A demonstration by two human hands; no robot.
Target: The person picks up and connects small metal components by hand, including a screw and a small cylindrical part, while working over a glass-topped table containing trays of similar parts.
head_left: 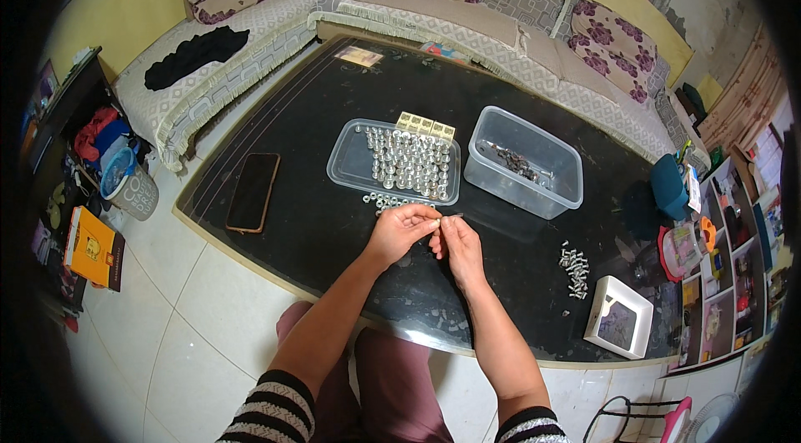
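Metal pieces (pixel 575 273) are piled on the worktop (pixel 521 268), lower right. At centre, a small part (pixel 439 222), mostly hidden, is pinched in the fingertips of the left hand (pixel 401 233) and right hand (pixel 463 249). It is judged light, stiff and slippery, best gripped by its sides. Beyond, shiny knobs (pixel 410 163) are arranged on a tray (pixel 354 161) beside a tub (pixel 516 197).

white lettering (pixel 142 193) stands on grey bin (pixel 130 189).

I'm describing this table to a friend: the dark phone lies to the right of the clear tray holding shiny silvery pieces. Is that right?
The side is wrong: the head view shows the dark phone lying to the left of the clear tray holding shiny silvery pieces.
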